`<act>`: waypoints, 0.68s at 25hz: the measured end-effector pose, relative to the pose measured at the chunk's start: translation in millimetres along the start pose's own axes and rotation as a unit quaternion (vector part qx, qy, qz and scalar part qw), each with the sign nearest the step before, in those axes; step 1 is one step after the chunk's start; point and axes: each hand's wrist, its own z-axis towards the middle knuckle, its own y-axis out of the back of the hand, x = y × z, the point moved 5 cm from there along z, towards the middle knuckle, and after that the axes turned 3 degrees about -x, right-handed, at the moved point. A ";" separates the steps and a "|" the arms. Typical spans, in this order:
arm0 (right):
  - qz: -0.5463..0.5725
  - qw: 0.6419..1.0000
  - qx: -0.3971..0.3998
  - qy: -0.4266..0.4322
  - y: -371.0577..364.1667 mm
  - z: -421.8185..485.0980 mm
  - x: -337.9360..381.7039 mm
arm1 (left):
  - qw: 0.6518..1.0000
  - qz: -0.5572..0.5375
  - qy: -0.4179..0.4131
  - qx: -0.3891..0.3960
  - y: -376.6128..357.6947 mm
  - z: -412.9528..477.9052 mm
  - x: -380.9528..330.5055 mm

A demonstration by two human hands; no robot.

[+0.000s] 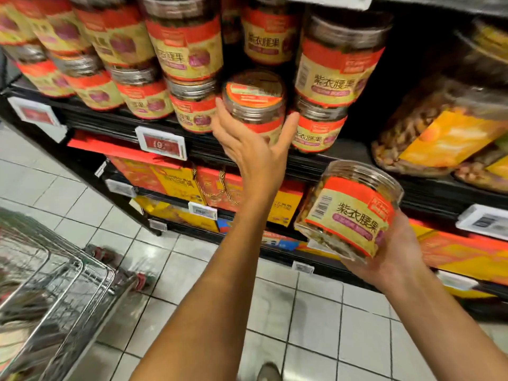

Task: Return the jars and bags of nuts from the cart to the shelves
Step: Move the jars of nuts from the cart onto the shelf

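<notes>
My left hand (251, 145) grips a clear jar of nuts (254, 105) with a red and tan label, holding it at the shelf edge (115, 121) in a gap between stacked jars of the same kind (189, 48). My right hand (395, 251) holds a second matching jar (350, 213) tilted, lower down and in front of the shelves. The wire cart (55, 284) stands at the lower left, its contents blurred.
Large jars and bags of nuts with yellow labels (445, 136) fill the shelf at the right. Red and yellow gift boxes (170, 178) sit on the lower shelves. Price tags (162, 143) line the shelf edges. White floor tiles (316, 325) lie below.
</notes>
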 end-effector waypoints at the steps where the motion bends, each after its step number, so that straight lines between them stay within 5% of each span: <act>1: 0.003 1.000 0.000 -0.002 -0.8 1.0 1.5 | 1.000 0.010 -0.009 0.023 1.9 -3.2 3.8; 9: 0.011 1.000 -0.001 0.001 -32.8 7.8 11.0 | 0.927 0.206 -0.256 0.182 36.1 -44.4 36.9; 14: 0.018 1.000 0.015 0.006 -48.0 5.8 5.8 | 0.906 0.237 -0.279 0.213 26.6 -32.0 25.0; 17: -0.001 1.000 0.022 0.022 -58.9 -1.1 4.6 | 0.960 0.132 -0.173 0.174 53.1 -22.1 15.9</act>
